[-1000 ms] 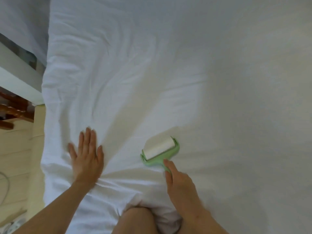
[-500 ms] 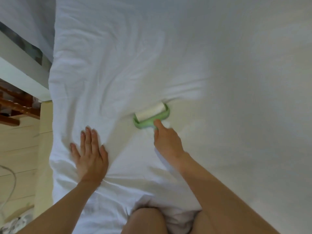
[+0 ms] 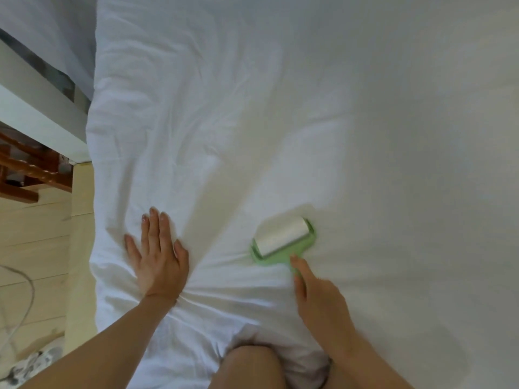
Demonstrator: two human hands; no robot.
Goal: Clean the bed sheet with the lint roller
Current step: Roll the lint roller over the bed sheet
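Head camera view, looking down: a white bed sheet (image 3: 365, 136) fills most of the frame. It is creased across its left half and smoother toward the right, with folds fanning out from the near edge. The left grip (image 3: 158, 259), a bare hand, presses flat on the sheet near its left edge, fingers straight. The right grip (image 3: 320, 301) holds the green handle of the lint roller (image 3: 283, 241), forefinger laid along it and the rest of the handle hidden under the hand. The white roll lies tilted on the sheet, just right of centre and well apart from the left grip. A bare knee (image 3: 250, 366) rests at the near edge. Left of the sheet are pale floorboards (image 3: 36, 234), a trailing white cable (image 3: 25, 304), reddish-brown wooden furniture (image 3: 28, 169), a white ledge (image 3: 33, 116) and grey fabric (image 3: 42, 29) above.
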